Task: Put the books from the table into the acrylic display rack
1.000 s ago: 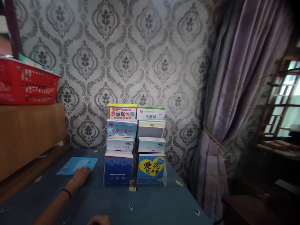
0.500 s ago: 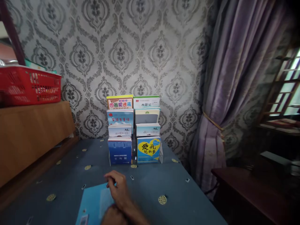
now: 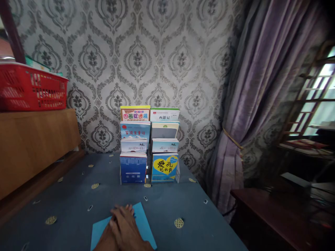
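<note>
A light blue booklet (image 3: 144, 223) lies on the table at the near edge of the view, its top edge tilted up to the right. My right hand (image 3: 124, 223) rests across my left hand, its fingers stretched out and apart with nothing gripped. Underneath, my left hand (image 3: 106, 237) reaches over the booklet; fingertips, apparently its own, show past the right hand, laid flat. Most of the left palm is covered. Both hands hide the booklet's middle, and whether it is open or closed I cannot tell.
Two stepped racks of books stand against the wall, with a dark blue book (image 3: 133, 169) and a yellow-heart book (image 3: 164, 167) in front. A red basket (image 3: 34, 87) sits on a wooden cabinet (image 3: 39, 146) at left. A purple curtain (image 3: 235, 115) hangs right, beside a dark red table (image 3: 264, 209).
The booklet has turned clockwise, and more of its right side shows. My hands came together over it, the right now laid across the left. The view has shifted slightly.
</note>
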The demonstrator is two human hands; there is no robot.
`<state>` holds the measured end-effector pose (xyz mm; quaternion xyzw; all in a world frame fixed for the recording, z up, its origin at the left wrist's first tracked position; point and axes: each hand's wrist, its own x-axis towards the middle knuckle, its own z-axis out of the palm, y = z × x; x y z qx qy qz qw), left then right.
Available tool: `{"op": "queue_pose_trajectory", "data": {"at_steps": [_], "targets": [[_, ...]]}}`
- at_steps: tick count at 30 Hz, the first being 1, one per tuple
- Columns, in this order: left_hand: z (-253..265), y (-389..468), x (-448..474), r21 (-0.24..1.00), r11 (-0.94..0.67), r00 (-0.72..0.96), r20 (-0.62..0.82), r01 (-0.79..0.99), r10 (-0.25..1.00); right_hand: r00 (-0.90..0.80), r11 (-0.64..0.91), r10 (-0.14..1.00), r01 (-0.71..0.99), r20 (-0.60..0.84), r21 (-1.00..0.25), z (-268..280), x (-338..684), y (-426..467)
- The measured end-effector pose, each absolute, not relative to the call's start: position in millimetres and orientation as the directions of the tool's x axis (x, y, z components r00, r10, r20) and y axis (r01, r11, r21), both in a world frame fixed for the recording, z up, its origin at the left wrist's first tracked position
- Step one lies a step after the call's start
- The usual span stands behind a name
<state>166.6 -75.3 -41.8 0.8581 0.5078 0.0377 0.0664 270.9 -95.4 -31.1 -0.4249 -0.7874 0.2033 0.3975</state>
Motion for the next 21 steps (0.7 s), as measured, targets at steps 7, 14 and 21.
{"op": "queue_pose_trajectory", "data": {"at_steps": [7,14,21], "targets": [[-59.1,-83.7,109.7,0.083,-0.422,0.424,-0.011,0.903,0.905,-0.486,0.563,0.812,0.509,0.323,-0.651,-31.2,262.7,-95.3],[-79.8,-90.3,79.8,0.022,-0.286,0.286,0.001,0.958,0.958,-0.556,0.584,0.787,0.533,0.266,-0.612,-38.0,271.2,-83.4],[-83.5,-97.6,76.5,0.027,-0.193,0.190,0.090,0.981,0.978,-0.470,0.550,0.835,0.688,0.286,-0.474,-22.7,312.4,-76.1]]}}
